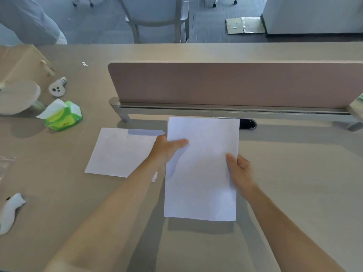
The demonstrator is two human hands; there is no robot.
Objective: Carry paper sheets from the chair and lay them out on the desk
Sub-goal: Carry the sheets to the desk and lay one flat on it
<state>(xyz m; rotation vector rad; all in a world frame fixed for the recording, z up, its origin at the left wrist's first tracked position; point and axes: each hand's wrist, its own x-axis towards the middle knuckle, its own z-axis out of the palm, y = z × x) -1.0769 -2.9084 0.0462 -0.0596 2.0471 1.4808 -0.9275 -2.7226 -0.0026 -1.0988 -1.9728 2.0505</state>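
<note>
The step in hand seems to be the laying out of the next paper on the desk (294, 173). One laid sheet (121, 152) lies flat on the left part of the desk, and the held paper (202, 173) is just to the right of it, in front of the divider panel (235, 83). The shadow under its near edge suggests that this edge is lifted off the surface. Whether it is one sheet or several together, I cannot tell. The left hand (167, 150) pinches the left edge of the paper, rather toward the far end, with the thumb lying on top; the other fingers are hidden under the paper. The right hand (242, 173) pinches the right edge about the middle, also with the thumb on top and the fingers curled behind. Both forearms reach forward from the near side, and the left one crosses over the near right corner of the laid sheet. In my judgement, the next move calls for lowering the paper flat beside the laid sheet, keeping it from overlapping, and then releasing both thumbs. The far edge covers part of the cable opening (247, 123), so the paper may need to come a little nearer.
</note>
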